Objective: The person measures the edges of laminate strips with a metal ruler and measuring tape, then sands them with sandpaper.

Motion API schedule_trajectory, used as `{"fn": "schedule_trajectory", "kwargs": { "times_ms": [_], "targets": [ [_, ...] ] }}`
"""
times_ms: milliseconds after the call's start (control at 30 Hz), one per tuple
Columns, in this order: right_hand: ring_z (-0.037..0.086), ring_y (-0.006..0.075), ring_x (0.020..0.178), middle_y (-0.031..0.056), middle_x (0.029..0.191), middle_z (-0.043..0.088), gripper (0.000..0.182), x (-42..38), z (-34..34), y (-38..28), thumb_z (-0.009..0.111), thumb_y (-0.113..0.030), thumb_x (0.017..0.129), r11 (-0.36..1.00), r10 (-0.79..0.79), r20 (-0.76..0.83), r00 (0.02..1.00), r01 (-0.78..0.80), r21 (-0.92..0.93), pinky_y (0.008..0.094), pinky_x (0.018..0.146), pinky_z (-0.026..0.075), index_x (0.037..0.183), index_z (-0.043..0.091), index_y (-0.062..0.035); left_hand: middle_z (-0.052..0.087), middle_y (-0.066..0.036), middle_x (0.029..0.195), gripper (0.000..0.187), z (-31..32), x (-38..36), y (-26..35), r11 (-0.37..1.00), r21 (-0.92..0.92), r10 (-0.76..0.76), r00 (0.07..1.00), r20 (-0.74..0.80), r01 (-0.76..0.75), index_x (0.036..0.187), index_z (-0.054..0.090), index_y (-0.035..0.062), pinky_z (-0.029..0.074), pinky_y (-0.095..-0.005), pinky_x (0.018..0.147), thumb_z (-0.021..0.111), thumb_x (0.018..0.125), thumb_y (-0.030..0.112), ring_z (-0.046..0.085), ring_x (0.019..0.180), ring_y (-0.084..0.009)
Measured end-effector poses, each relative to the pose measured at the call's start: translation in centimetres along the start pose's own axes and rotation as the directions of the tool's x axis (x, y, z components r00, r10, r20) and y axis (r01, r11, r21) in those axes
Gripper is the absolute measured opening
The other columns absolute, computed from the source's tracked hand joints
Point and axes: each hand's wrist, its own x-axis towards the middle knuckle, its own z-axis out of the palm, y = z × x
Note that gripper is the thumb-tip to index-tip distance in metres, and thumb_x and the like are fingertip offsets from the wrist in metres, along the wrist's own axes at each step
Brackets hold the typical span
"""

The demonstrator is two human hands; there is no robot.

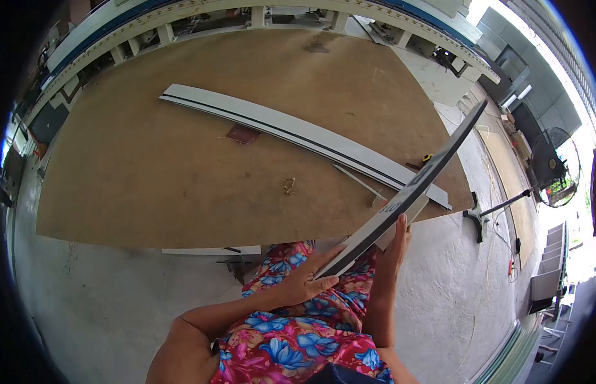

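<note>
I hold a long, narrow white-and-dark panel [410, 187] on edge, tilted up and away to the right. Some dark lettering shows on it, too small to read. My left hand [309, 276] is closed around its near end, thumb on the edge. Farther along, my right hand [395, 242] grips it from below and the right side. Across the brown tabletop [118, 185] lies a similar long white panel [272, 123] with a black stripe. Its right end is partly hidden behind the panel I hold.
Small brass-coloured pieces [289, 185], a dark red flat piece [243, 134] and a thin pale strip [360, 181] lie on the tabletop. A yellow-and-black tape measure [427, 158] sits near its right edge. A standing fan [554, 168] is at the right. A large machine frame [256, 16] spans the back.
</note>
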Motion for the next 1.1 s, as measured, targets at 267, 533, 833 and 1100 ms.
{"fn": "schedule_trajectory", "kwargs": {
  "times_ms": [267,533,833,1100],
  "targets": [
    [0.056,0.0117,0.065,0.0066,0.092,0.063,0.043,0.9,10.1,1.0,0.070,-0.028,0.079,0.994,0.110,0.429,0.897,-0.111,-0.021,0.0239,0.056,0.046,0.110,0.054,-0.0028,0.041,-0.010,0.130,0.061,-2.6,-5.6,0.7,0.914,-0.397,-0.214,0.935,-0.281,0.090,0.145,0.024,0.0057,0.037,-0.0297,0.094,0.052,0.091,0.015,0.045,0.108,-0.0143],
    [0.056,0.0097,0.057,0.0020,0.074,0.059,0.041,-7.4,22.7,9.2,0.076,-0.031,0.076,0.914,0.304,0.828,0.472,-0.388,-0.115,0.0233,0.051,0.046,0.098,0.055,-0.0036,0.054,-0.012,0.114,0.071,-3.0,-13.4,0.2,0.989,-0.138,-0.146,0.519,-0.842,0.055,0.142,0.030,0.0033,0.042,-0.0302,0.078,0.051,0.087,0.043,0.052,0.091,-0.0158],
    [0.055,0.0095,0.054,0.0055,0.079,0.060,0.045,-11.0,25.6,12.1,0.071,-0.027,0.080,0.850,0.472,0.864,0.175,-0.350,-0.393,0.0254,0.046,0.045,0.107,0.052,0.0032,0.057,-0.005,0.107,0.058,-9.7,-20.4,-3.3,0.983,-0.015,-0.029,0.073,-0.997,0.184,0.142,0.035,0.0092,0.042,-0.0259,0.071,0.053,0.090,0.027,0.050,0.083,-0.0104],
    [0.057,0.0083,0.059,0.0080,0.092,0.067,0.043,-4.1,17.7,11.6,0.068,-0.017,0.083,0.917,0.395,0.853,0.340,-0.204,-0.343,0.0239,0.050,0.047,0.114,0.049,0.0059,0.039,-0.014,0.141,0.057,-20.7,-22.4,-4.1,0.906,0.108,0.125,-0.013,-0.992,0.410,0.140,0.038,0.0096,0.032,-0.0369,0.104,0.055,0.091,0.032,0.038,0.129,-0.0244]
  ]
}}
